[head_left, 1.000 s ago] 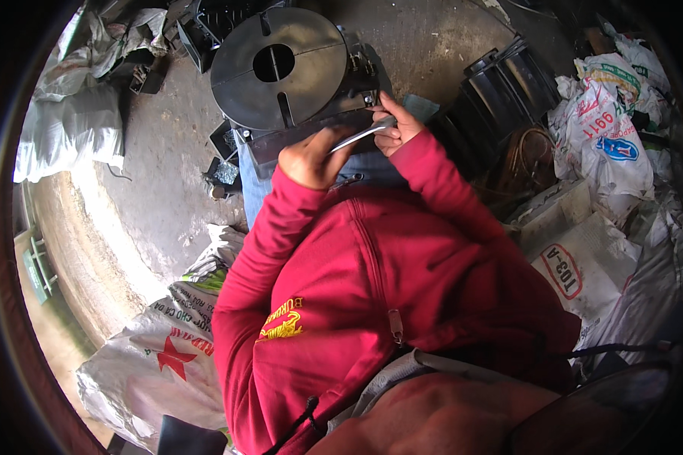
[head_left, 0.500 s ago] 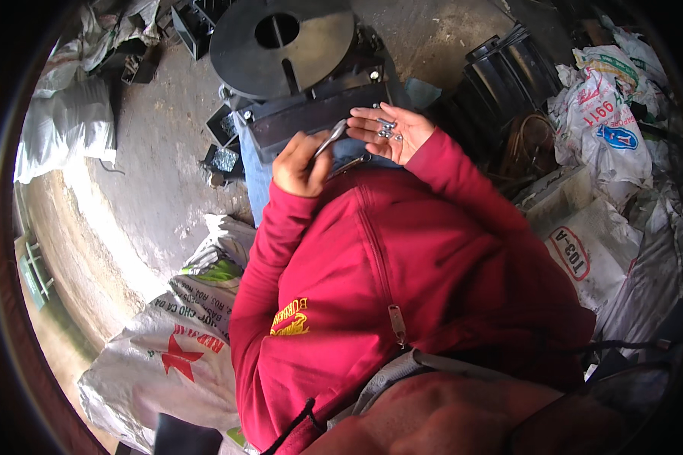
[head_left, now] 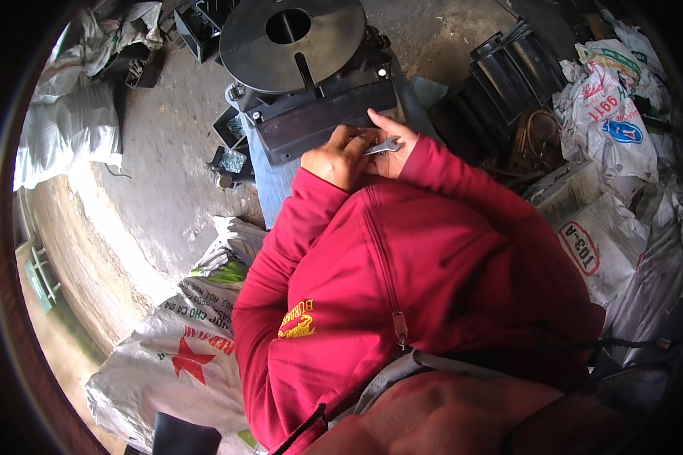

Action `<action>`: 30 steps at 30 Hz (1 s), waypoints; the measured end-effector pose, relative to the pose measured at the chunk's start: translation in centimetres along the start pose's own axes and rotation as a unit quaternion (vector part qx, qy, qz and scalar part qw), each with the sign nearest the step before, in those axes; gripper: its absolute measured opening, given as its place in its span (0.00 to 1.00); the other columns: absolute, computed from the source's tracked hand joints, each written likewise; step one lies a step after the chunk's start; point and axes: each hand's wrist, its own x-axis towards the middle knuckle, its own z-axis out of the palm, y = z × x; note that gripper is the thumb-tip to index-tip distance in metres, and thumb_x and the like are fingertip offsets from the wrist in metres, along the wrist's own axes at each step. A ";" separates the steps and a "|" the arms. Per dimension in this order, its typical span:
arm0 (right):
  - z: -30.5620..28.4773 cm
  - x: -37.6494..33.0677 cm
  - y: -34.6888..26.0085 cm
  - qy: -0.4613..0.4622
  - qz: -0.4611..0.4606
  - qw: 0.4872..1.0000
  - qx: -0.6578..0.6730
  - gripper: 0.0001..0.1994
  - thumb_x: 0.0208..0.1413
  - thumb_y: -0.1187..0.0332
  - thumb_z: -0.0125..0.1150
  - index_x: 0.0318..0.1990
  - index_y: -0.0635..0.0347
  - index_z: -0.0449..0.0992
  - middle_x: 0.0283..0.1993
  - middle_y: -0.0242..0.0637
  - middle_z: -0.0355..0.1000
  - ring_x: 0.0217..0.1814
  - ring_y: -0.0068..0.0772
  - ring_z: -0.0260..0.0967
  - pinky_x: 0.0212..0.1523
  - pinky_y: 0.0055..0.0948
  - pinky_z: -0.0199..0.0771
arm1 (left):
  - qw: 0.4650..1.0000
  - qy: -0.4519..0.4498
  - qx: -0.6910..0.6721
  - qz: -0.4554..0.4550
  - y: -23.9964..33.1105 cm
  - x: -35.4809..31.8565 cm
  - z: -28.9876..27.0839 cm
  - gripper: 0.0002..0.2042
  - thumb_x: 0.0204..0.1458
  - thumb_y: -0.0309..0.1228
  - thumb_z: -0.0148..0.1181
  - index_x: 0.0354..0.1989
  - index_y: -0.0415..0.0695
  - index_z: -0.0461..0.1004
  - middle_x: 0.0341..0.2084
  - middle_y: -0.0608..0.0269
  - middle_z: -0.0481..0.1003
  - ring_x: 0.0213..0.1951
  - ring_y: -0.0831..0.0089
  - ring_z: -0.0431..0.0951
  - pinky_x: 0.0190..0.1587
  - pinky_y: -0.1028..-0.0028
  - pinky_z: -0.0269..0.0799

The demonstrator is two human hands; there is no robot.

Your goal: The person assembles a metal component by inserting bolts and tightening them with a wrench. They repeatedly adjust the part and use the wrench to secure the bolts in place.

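My left hand [head_left: 334, 158] is closed around a silver open-end wrench [head_left: 387, 146], whose forked jaw lies over my right palm. The palm of my right hand [head_left: 404, 144] faces up, its thumb stretched out; most of its fingers are hidden behind the left hand. Small metal fasteners, like bolts or nuts, lay in that palm a moment ago; now they are covered. Just beyond both hands stands a black machine base [head_left: 311, 125] carrying a round dark plate [head_left: 334, 45] with a centre hole and a slot.
Small black bins [head_left: 231, 163] with shiny metal parts sit left of the machine. Black ribbed parts [head_left: 516, 68] stand at right. White printed sacks [head_left: 607, 114] pile up on the right, and another sack [head_left: 167, 356] lies near left. A plastic-covered bundle [head_left: 68, 136] is far left.
My left hand has moved right with the wrench, over my right palm. The right fingers, spread and visible before, are now covered. The machine sits slightly farther right in view.
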 end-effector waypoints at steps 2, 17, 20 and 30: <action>-0.5 0.0 0.1 0.017 -0.006 1.000 -0.014 0.24 0.62 0.48 0.45 0.47 0.62 0.72 0.43 0.41 0.74 0.48 0.40 0.72 0.54 0.41 0.70 | 1.000 -0.024 -0.011 -0.017 0.6 0.2 -0.5 0.15 0.39 0.27 0.67 0.39 0.48 0.78 0.32 0.66 0.75 0.29 0.66 0.79 0.29 0.71 0.76; -0.2 -5.6 -6.2 0.244 -0.169 0.809 -0.507 0.16 0.58 0.59 0.57 0.44 0.63 0.77 0.33 0.30 0.77 0.33 0.21 0.72 0.36 0.24 0.71 | 0.974 0.066 -0.202 -0.080 -3.7 -1.4 -3.0 0.14 0.48 0.20 0.64 0.45 0.40 0.74 0.28 0.68 0.74 0.31 0.83 0.71 0.36 0.84 0.66; 1.3 -5.7 -5.2 0.243 -0.173 0.626 -0.720 0.13 0.53 0.58 0.62 0.38 0.57 0.80 0.30 0.30 0.76 0.34 0.26 0.74 0.36 0.27 0.72 | 0.896 0.149 -0.373 -0.187 -3.2 -1.7 -3.1 0.12 0.49 0.19 0.62 0.43 0.38 0.74 0.30 0.67 0.76 0.26 0.84 0.70 0.28 0.85 0.65; -2.5 -4.4 -2.4 0.171 -0.309 0.333 -0.874 0.08 0.47 0.64 0.64 0.35 0.51 0.77 0.29 0.33 0.71 0.30 0.38 0.73 0.30 0.33 0.72 | 0.951 0.286 -0.100 -0.060 -5.6 1.6 -2.9 0.15 0.43 0.21 0.68 0.40 0.41 0.72 0.29 0.58 0.78 0.25 0.72 0.78 0.30 0.77 0.72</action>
